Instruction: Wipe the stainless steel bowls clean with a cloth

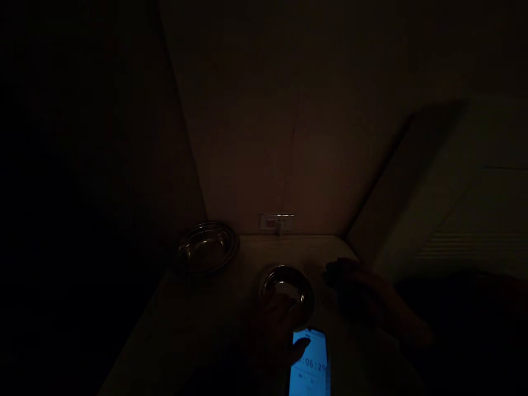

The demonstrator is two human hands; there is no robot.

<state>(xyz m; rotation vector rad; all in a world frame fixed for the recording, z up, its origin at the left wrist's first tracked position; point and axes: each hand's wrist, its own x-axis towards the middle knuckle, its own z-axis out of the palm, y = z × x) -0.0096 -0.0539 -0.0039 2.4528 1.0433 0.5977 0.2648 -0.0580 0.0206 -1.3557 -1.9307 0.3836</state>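
The scene is very dark. My left hand (274, 322) reaches over the near side of a round, shiny metal bowl (305, 283), its fingers over the bowl's inside. Its thumb stands apart from the fingers, in front of the lit screen of a phone (311, 377) that shows a running-clock style readout. I cannot make out whether the fingers press on the bowl. My right hand (348, 270) is a dark outline to the right of the bowl, apart from it. Shadow hides its fingers and anything they may hold.
An oval metal dish (208, 250) with a wide rim stands at the back left of the pale tabletop (251, 250). A wall socket plate (276, 222) with something plugged in sits just above the back edge. A pale slatted panel (466, 242) lies at the right.
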